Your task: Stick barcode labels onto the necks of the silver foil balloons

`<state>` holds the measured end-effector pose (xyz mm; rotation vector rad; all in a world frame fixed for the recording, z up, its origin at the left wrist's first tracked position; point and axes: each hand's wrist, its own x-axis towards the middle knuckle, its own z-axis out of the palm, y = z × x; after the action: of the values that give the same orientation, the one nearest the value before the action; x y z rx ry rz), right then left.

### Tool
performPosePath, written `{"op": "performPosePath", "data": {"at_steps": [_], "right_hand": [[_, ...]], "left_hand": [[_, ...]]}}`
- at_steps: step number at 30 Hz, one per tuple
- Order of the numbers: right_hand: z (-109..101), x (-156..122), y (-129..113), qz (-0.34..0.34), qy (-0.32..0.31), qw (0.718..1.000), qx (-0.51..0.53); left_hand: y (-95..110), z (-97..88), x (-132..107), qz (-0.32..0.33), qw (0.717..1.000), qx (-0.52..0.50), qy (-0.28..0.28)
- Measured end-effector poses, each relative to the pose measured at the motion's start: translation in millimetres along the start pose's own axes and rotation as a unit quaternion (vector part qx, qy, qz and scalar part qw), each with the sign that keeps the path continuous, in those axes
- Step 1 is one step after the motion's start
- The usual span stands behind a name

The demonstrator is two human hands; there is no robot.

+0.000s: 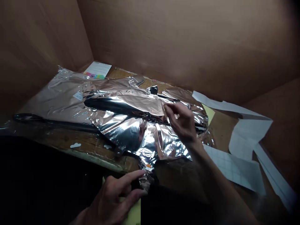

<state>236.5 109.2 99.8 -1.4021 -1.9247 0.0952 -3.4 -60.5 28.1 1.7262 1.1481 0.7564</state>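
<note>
A large crumpled sheet of copper-coloured metallic foil (pixel 122 125) lies across a wooden desktop (pixel 70 140), its creases showing silver and dark reflections. My right hand (pixel 181 122) rests on a folded foil edge near the sheet's right side, its fingertips on the flap. I cannot see whether it grips the flap. At the bottom, my left hand (pixel 110 197) has its fingers spread, with the fingertips beside a twisted tail of the foil (pixel 145 181). Under this hand is a strip of yellow paper (pixel 133 212).
Brown cardboard walls (pixel 187 40) surround the desk at the back and sides. White grid-printed backing paper (pixel 234 165) lies to the right. A long black object (pixel 51 123) runs beneath the foil's left edge. A printed card (pixel 97 70) sits at the back, with small white paper cutouts (pixel 75 145) in front.
</note>
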Motion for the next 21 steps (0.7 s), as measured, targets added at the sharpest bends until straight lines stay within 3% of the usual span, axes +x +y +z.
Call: {"op": "performPosePath", "data": {"at_steps": [3, 5, 7, 9, 11, 13, 15, 17, 20, 21], "right_hand": [[-20, -71, -21, -0.029, -0.057, 0.997, 0.044], [-24, -110, -29, -0.023, -0.110, 0.991, 0.071], [-25, -140, -36, 0.002, -0.159, 0.974, 0.164], [-28, -161, -47, 0.051, -0.196, 0.932, 0.300], [-32, -173, -60, 0.132, -0.212, 0.873, 0.419], [-37, -176, -71, 0.238, -0.213, 0.819, 0.476], [-41, -172, -78, 0.333, -0.218, 0.786, 0.473], [-43, -163, -79, 0.393, -0.216, 0.781, 0.435], [-43, -149, -72, 0.404, -0.182, 0.800, 0.404], [-43, -146, -69, 0.395, -0.174, 0.809, 0.399]], "left_hand": [[25, -9.4, 15, -0.014, 0.997, -0.071, 0.035], [39, -11.0, 26, -0.042, 0.989, -0.101, 0.097], [45, -7.6, 38, -0.086, 0.974, -0.128, 0.169], [43, 0.3, 49, -0.126, 0.956, -0.162, 0.208], [35, 9.6, 57, -0.140, 0.942, -0.194, 0.234], [28, 15.7, 62, -0.142, 0.934, -0.200, 0.261], [25, 14.9, 62, -0.140, 0.930, -0.208, 0.268], [28, 7.2, 60, -0.147, 0.942, -0.232, 0.192], [36, -7.8, 55, -0.172, 0.951, -0.255, -0.041], [39, -10.9, 53, -0.178, 0.946, -0.256, -0.095]]}}
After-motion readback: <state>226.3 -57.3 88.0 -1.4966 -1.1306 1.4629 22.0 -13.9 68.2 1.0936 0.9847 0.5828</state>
